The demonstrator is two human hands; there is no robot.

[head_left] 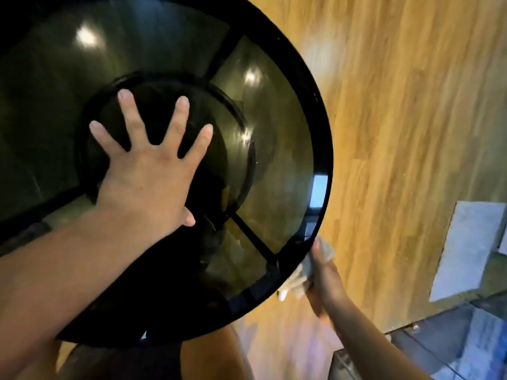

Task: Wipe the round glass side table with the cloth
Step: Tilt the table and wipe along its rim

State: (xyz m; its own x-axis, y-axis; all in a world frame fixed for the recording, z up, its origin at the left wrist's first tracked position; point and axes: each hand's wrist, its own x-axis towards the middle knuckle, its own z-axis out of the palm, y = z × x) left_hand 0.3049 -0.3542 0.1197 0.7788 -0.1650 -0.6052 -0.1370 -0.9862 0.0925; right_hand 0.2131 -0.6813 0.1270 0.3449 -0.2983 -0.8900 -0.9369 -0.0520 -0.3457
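Note:
The round glass side table [277,149] fills the left and middle of the head view; its dark top has a black rim, and a black frame shows through the glass. My left hand [149,165] lies flat on the glass near its centre, fingers spread and straight. My right hand [325,281] is at the table's lower right rim and grips a bunched pale grey cloth [299,278], which is pressed against the outer edge of the rim. Part of the cloth is hidden behind the rim and my fingers.
A wooden plank floor [397,119] stretches to the right of the table. A pale rectangular mat or sheet [466,250] lies at the right, beside a dark reflective surface [452,346] in the lower right corner. My legs show under the table's near edge.

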